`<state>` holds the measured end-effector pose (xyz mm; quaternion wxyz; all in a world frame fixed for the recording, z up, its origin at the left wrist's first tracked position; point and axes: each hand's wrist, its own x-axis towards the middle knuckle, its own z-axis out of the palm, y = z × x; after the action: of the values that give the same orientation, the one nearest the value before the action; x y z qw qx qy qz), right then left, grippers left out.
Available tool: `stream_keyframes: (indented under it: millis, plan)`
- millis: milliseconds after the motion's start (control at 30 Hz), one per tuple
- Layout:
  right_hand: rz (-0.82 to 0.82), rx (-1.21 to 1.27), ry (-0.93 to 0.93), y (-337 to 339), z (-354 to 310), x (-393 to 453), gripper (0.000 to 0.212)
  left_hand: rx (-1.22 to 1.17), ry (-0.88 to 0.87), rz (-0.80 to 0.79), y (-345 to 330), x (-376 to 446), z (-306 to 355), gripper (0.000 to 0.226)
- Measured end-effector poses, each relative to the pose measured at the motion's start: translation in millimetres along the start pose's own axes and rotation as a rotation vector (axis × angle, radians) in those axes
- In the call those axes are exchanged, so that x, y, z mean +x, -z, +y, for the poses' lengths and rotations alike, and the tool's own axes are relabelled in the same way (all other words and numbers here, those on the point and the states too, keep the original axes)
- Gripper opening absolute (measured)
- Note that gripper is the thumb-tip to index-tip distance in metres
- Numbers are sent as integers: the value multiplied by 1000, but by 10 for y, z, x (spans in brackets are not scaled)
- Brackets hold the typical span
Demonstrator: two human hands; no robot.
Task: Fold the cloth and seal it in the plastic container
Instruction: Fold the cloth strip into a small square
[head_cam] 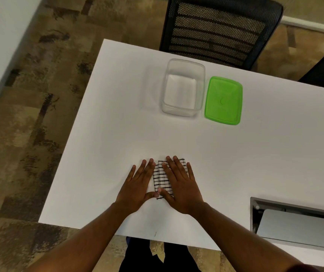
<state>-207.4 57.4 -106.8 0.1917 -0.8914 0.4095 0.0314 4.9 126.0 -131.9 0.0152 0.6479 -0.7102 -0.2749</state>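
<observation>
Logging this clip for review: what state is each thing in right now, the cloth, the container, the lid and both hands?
cloth: folded small, flat on the table, under both hands
plastic container: open, empty, upright
green lid: off, lying flat right of the container
left hand: open, palm down, fingers on the cloth's left edge
right hand: open, pressing flat on the cloth
</observation>
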Motion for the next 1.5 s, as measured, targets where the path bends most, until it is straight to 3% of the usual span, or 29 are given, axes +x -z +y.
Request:
stream_keyframes:
  millis: [300, 767, 1033, 1233, 1367, 1500]
  plan:
    - [40, -58, 142, -183, -94, -132, 81, 79, -26, -26, 42, -13, 9, 95]
    - [-16, -88, -10, -209, -191, -9, 88, 38, -15, 7, -3, -12, 10, 96]
    - [-36, -70, -68, -135, -278, 5, 82, 68, -61, 20, 40, -47, 34, 81]
    - [73, 175, -120, -6, -154, 17, 65, 48, -39, 36, 107, -58, 176, 79]
    - [18, -17, -99, -30, 67, -81, 68, 70, -2, 20, 119, -31, 227, 79]
    - [-22, -23, -118, -59, 140, -69, 76, 83, 2, 0, 100, -13, 210, 79]
